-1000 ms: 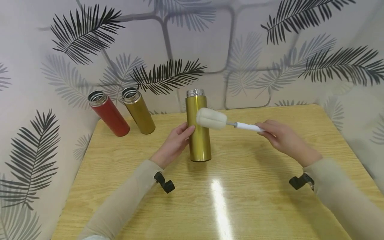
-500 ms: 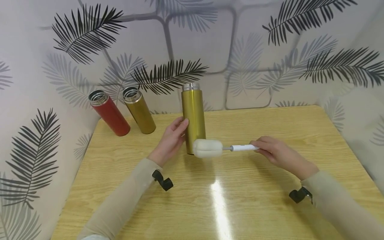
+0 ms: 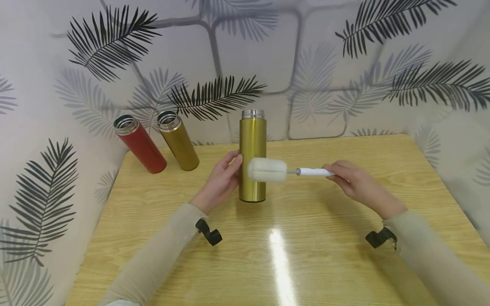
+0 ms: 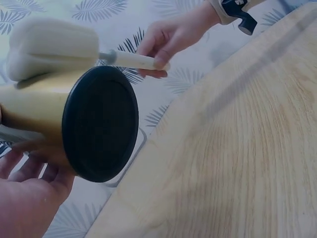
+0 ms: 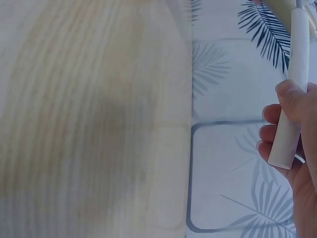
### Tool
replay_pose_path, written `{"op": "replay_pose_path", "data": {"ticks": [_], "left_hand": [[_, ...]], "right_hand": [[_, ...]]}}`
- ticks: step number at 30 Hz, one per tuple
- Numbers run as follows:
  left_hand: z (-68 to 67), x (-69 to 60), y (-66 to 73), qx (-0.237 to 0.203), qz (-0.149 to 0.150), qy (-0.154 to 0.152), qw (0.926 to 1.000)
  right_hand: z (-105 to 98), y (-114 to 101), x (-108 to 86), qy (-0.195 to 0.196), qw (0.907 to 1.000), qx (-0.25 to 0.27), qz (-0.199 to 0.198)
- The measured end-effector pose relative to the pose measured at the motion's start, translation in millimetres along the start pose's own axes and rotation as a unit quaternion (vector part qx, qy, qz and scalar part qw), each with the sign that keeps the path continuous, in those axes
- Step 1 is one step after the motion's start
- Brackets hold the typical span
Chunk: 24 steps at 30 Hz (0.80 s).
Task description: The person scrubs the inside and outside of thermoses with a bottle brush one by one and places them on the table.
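My left hand (image 3: 222, 182) grips a gold thermos bottle (image 3: 253, 144) by its left side, holding it upright above the table. Its mouth is uncapped, with a silver threaded neck, and the black base (image 4: 101, 124) faces the left wrist camera. In my right hand (image 3: 356, 182) is a bottle brush, pinched by its white handle (image 5: 293, 94). The brush's cream sponge head (image 3: 266, 170) lies level across the bottle's lower front and touches its side in the left wrist view.
At the table's back left stand a red thermos bottle (image 3: 142, 146) and a second, smaller gold thermos bottle (image 3: 180, 144), both uncapped. Behind the wooden table (image 3: 229, 255) rises a wall (image 3: 252, 55) with a leaf pattern.
The sponge head went down along the bottle's side, then came partway back up. My left hand raised the bottle and shifted it left, then brought it back right and slightly lower.
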<state>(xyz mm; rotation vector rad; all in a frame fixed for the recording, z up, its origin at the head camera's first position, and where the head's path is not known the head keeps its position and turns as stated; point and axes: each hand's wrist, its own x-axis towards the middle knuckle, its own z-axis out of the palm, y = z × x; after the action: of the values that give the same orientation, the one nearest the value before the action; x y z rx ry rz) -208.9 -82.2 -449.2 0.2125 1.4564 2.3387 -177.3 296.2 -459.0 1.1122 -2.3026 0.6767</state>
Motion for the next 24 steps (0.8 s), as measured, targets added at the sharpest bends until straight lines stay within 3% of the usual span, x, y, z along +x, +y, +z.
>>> {"op": "replay_pose_path", "data": {"ticks": [8,12,17,24], "left_hand": [[-1.4,-3.6,-3.3,0.029,-0.024,-0.069,0.9969],[-1.7,-2.9,-6.3,0.061,-0.031,-0.072,0.9951],[-1.6,-1.5,-8.2,0.068,-0.025,-0.073,0.9947],[-2.5,-1.3,-8.2,0.079,-0.025,-0.074,0.9938]], "right_hand": [[-14.7,5.1,10.5,0.015,0.9995,-0.012,0.024],[-22.6,7.2,15.8,0.023,0.9988,-0.022,0.038],[-31.6,6.3,22.9,0.030,0.9972,-0.038,0.058],[-27.3,4.0,21.4,0.024,0.9977,-0.040,0.050]]}}
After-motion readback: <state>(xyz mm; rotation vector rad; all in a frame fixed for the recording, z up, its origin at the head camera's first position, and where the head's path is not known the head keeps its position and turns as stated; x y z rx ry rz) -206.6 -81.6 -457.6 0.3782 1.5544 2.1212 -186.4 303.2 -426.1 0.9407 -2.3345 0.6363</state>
